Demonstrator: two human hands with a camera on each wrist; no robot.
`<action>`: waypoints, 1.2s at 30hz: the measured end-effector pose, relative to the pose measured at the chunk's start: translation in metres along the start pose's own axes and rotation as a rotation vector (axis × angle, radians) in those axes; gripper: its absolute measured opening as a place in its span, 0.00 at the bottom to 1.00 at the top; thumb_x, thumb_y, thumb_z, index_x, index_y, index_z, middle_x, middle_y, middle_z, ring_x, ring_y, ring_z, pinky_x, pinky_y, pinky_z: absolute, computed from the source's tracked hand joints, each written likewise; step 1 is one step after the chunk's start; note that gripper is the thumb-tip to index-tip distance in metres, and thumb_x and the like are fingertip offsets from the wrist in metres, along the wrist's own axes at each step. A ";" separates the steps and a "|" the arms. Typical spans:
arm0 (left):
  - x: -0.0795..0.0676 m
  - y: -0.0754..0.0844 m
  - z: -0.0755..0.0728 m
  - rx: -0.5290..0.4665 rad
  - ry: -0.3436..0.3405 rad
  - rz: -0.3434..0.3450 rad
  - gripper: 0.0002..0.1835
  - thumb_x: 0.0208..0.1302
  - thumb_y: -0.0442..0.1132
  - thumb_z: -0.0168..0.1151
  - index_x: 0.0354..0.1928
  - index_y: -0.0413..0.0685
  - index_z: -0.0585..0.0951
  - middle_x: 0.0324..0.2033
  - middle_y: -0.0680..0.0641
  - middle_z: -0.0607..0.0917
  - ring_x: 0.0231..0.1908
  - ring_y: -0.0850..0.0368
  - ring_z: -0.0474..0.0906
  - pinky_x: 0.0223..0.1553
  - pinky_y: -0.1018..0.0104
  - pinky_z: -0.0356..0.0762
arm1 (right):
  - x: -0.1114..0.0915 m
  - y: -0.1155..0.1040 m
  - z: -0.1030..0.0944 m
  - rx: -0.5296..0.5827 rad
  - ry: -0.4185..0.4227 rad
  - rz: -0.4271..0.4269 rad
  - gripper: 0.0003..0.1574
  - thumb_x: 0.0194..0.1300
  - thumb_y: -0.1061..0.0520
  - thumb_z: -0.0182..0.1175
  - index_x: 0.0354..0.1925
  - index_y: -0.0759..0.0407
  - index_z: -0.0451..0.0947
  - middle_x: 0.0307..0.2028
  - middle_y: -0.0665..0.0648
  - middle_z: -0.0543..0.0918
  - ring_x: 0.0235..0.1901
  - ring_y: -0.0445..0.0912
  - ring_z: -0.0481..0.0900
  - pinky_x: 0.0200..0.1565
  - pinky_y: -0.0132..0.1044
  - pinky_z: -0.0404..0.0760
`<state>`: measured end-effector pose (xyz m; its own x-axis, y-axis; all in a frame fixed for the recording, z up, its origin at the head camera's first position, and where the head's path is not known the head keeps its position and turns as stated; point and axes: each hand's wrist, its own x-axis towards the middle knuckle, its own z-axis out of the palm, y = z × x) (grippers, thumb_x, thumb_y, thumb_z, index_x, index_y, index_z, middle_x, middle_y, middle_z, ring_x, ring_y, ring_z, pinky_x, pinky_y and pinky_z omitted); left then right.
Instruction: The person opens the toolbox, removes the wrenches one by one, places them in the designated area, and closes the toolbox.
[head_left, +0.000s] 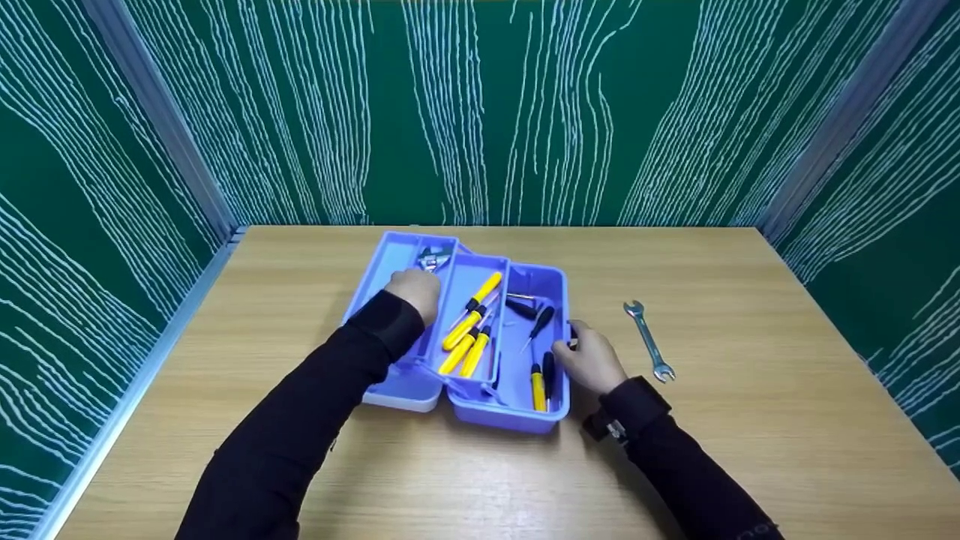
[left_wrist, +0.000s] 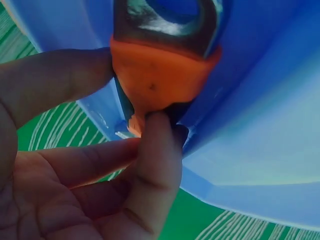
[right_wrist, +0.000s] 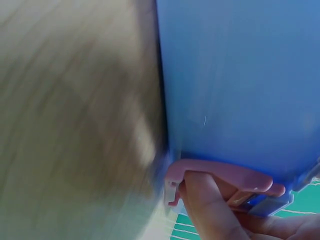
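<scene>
A blue-purple toolbox (head_left: pixel 504 420) stands open on the table, its trays folded out. My left hand (head_left: pixel 417 291) reaches into the left tray (head_left: pixel 397 251). In the left wrist view, its thumb and fingers pinch an orange-and-black grip (left_wrist: pixel 155 75) with a holed metal end. The metal head beyond the hand looks like that of an adjustable wrench (head_left: pixel 433 259). My right hand (head_left: pixel 592 361) holds the box's right side; the right wrist view shows a finger (right_wrist: pixel 207 202) hooked under a reddish latch (right_wrist: pixel 225 172).
Several yellow-handled screwdrivers (head_left: pixel 474 334) lie in the middle tray. Black-handled screwdrivers (head_left: pixel 543 321) and another yellow one (head_left: pixel 538 388) lie in the right compartment. A double open-ended wrench (head_left: pixel 649 341) rests on the wooden table (head_left: pixel 735 420) to the right. Green patterned panels (head_left: pixel 510 112) enclose the table.
</scene>
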<state>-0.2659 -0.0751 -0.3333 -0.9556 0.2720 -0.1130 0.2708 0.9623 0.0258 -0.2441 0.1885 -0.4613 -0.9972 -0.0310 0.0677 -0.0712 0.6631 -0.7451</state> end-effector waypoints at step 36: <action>0.001 -0.027 -0.020 -0.420 -0.081 -0.095 0.18 0.68 0.40 0.51 0.52 0.33 0.74 0.40 0.44 0.75 0.36 0.52 0.69 0.39 0.65 0.66 | -0.001 0.000 0.000 0.023 0.011 0.002 0.28 0.64 0.60 0.54 0.59 0.74 0.71 0.48 0.69 0.83 0.45 0.55 0.81 0.50 0.49 0.81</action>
<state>-0.2762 -0.1003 -0.3144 -0.9573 0.1972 -0.2114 0.0958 0.9063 0.4116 -0.2434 0.1889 -0.4613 -0.9971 -0.0209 0.0732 -0.0694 0.6460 -0.7602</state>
